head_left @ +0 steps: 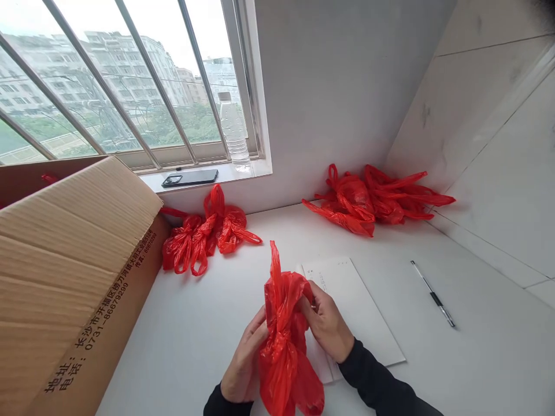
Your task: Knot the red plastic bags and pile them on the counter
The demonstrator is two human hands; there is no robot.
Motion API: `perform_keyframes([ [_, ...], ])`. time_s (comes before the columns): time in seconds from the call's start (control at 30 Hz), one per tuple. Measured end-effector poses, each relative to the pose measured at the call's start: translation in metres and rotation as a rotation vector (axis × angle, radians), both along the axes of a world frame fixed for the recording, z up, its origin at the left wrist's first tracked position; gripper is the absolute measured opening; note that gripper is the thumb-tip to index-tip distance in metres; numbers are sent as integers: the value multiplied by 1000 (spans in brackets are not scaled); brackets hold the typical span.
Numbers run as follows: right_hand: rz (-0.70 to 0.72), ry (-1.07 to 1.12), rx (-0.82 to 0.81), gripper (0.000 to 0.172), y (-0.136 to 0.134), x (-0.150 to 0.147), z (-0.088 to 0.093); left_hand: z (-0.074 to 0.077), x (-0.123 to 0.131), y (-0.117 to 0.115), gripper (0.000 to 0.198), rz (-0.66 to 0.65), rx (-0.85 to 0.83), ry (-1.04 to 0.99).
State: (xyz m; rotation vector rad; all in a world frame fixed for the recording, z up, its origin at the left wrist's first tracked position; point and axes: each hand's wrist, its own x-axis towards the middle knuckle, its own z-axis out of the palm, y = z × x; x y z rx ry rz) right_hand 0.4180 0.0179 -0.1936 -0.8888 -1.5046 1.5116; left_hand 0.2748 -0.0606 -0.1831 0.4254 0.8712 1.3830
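A red plastic bag (281, 341), knotted in the middle with its handle loop sticking up, is held between my two hands above the table's near side. My left hand (245, 361) grips it from the left, its fingertips partly hidden behind the plastic. On the other side my right hand (327, 320) has its fingers closed on the bag's upper right part. What the bag contains cannot be made out. Beneath my right hand lies a white notepad (359, 306) with some handwriting near its top.
A large open cardboard box (82, 231) stands at the left. Tied red bags (203, 234) lie beside it, and more red bags (368, 199) sit by the back wall. A pen (433, 294) lies right. The windowsill holds a phone (191, 177) and a water bottle (235, 136).
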Motion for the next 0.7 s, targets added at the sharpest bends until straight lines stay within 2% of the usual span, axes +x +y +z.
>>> perform_keyframes([
  [0.13, -83, 29, -5, 45, -1, 3, -2, 0, -2, 4, 45, 107, 44, 161],
  [0.23, 60, 132, 29, 53, -4, 3, -1, -3, -4, 4, 49, 158, 79, 358],
  [0.3, 171, 171, 22, 59, -8, 2, 1, -6, -6, 4, 50, 123, 100, 495],
  [0.37, 213, 186, 2, 55, -12, 0, 3, -8, -7, 3, 48, 74, 115, 585],
  [0.5, 202, 232, -10, 40, -14, -1, 5, -9, -7, 2, 37, 59, 132, 569],
  [0.7, 236, 258, -27, 43, -11, 1, 5, -5, -2, 0, 34, 43, 163, 463],
])
